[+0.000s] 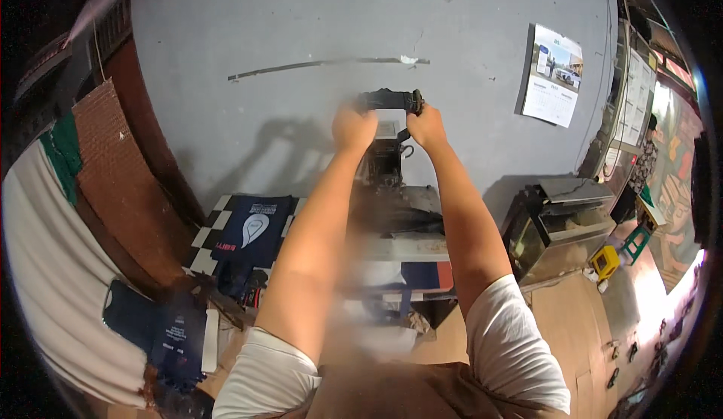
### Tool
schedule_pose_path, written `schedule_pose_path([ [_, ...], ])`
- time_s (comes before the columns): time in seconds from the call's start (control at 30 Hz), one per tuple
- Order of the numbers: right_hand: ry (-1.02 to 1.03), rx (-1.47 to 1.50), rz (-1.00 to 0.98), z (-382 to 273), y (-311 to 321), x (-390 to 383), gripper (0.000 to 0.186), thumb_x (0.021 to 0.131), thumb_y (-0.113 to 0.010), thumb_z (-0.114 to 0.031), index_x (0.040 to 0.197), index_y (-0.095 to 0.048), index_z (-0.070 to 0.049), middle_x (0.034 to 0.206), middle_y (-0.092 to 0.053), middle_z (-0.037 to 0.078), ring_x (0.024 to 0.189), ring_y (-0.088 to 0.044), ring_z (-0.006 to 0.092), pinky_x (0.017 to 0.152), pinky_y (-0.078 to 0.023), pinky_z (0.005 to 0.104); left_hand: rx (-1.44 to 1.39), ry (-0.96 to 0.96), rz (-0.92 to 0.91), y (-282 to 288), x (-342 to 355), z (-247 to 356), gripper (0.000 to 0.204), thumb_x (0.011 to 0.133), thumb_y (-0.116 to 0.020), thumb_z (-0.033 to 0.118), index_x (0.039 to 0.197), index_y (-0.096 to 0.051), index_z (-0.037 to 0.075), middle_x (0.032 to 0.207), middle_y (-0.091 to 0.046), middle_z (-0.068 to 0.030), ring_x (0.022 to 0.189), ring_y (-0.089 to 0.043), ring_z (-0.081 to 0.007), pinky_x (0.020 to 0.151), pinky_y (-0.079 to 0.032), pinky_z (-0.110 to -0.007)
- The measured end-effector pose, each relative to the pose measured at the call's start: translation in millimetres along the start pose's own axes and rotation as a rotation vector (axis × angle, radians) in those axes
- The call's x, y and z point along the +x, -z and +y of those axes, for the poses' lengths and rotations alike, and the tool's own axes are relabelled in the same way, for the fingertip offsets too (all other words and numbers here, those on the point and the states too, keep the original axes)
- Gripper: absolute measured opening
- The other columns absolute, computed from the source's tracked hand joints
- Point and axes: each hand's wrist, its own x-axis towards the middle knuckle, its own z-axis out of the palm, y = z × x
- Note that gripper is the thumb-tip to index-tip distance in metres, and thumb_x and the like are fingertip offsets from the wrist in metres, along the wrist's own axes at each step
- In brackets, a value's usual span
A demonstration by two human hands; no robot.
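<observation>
Both my arms reach up and forward to a black padded handle bar (388, 100) at the top of a press machine (385, 164). My left hand (352, 128) grips the bar's left end; it looks blurred. My right hand (426, 124) is closed on the bar's right end. The machine's dark body stands under the bar, above a flat plate (403, 219) on a table. Between my arms the view is smeared, so what lies on the plate is hard to tell.
A dark blue printed shirt (252, 232) lies on a checkered surface at the left. More dark garments (162, 332) are at lower left. A metal box machine (561, 223) sits at the right, with a small yellow stool (605, 261) by it. A calendar (553, 76) hangs on the grey wall.
</observation>
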Motion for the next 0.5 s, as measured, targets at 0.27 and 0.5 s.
schedule_pose_path([
  [0.27, -0.032, 0.000, -0.054, 15.3, -4.8, -69.3, 0.044, 0.079, -0.053, -0.007, 0.122, -0.057, -0.003, 0.096, -0.066, 0.029, 0.097, -0.062, 0.0470, 0.086, -0.049, 0.0471, -0.089, -0.063, -0.064, 24.0, -71.8, -8.7, 0.022, 0.089, -0.053, 0.014, 0.104, -0.062, 0.001, 0.109, -0.061, -0.0231, 0.104, -0.057, -0.0448, 0.087, -0.046, -0.048],
  [0.5, 0.030, 0.212, -0.048, 45.4, -20.1, -127.9, 0.040, 0.076, -0.053, 0.004, 0.116, -0.053, 0.000, 0.095, -0.065, 0.027, 0.094, -0.065, 0.0396, 0.083, -0.050, 0.0385, -0.125, -0.167, -0.079, 29.4, -126.0, -43.5, 0.011, 0.093, -0.051, 0.007, 0.096, -0.055, -0.003, 0.097, -0.053, -0.0211, 0.095, -0.055, -0.0456, 0.085, -0.046, -0.043],
])
